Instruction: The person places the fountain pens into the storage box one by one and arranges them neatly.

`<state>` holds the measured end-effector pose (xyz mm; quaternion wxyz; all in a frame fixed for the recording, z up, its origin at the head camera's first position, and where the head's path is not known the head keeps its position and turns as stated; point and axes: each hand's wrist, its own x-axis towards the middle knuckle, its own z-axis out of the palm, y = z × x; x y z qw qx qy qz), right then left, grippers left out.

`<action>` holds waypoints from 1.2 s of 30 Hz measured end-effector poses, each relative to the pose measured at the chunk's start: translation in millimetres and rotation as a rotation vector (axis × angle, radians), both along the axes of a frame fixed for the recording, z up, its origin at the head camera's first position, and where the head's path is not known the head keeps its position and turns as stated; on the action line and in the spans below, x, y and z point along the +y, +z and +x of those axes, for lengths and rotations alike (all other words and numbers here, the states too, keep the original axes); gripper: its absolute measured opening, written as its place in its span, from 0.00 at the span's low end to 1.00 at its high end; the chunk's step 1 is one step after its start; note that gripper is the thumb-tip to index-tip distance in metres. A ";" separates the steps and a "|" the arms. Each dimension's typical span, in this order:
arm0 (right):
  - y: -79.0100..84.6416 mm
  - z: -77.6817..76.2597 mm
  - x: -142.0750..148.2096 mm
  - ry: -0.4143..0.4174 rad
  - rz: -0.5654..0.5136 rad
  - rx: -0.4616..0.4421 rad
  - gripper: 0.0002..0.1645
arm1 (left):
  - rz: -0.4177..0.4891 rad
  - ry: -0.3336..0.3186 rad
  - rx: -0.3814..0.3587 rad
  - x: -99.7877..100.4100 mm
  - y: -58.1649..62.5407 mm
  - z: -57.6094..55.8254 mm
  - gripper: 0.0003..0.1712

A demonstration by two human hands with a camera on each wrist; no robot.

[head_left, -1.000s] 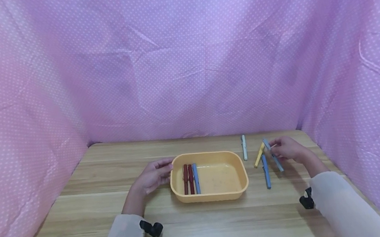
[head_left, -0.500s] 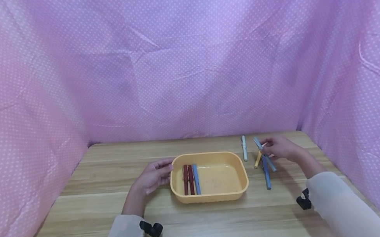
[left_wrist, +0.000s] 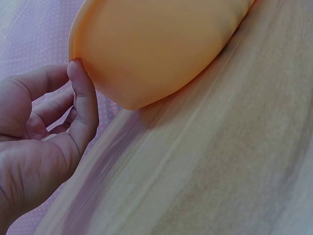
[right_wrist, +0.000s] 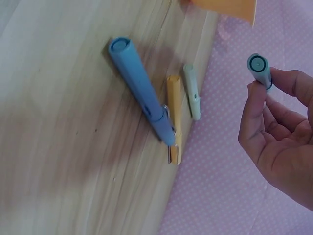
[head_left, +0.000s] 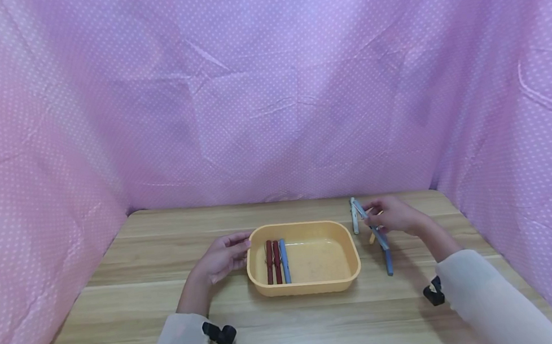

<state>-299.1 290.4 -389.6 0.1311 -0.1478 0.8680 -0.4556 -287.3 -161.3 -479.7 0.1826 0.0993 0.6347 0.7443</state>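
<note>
At the left end of a yellow-orange plastic tray (head_left: 306, 288), my left hand (head_left: 221, 257) holds the rim. In the left wrist view its thumb and forefinger meet at the tray's edge. My right hand (head_left: 396, 217) pinches a grey-blue pen (head_left: 360, 209) between thumb and fingers, raised off the table in the right wrist view. Below it lie a blue pen (right_wrist: 139, 83) and a yellow pen (right_wrist: 174, 100), the blue one's end overlapping the yellow. A pale mint pen (right_wrist: 191, 88) lies beyond them. Inside the tray, two dark red pens (head_left: 270, 262) and a blue pen (head_left: 285, 260) lie side by side.
The wooden table (head_left: 284, 330) stands before pink dotted cloth (head_left: 267, 93), which hangs along its back and both sides. Black wrist cameras (head_left: 220, 334) sit at both sleeve cuffs.
My right hand has moved left with the grey-blue pen, across the yellow and blue pens to beside the mint pen. My left hand and the tray have stayed in place.
</note>
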 end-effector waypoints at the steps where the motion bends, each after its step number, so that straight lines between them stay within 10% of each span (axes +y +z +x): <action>1: 0.6 0.6 -2.1 0.006 -0.002 -0.001 0.29 | -0.003 -0.004 0.004 -0.1 -0.2 0.0 0.27; 36: 5.2 15.9 -91.0 0.128 -0.021 -0.013 0.26 | -0.022 -0.019 0.025 0.0 -2.0 -0.4 0.28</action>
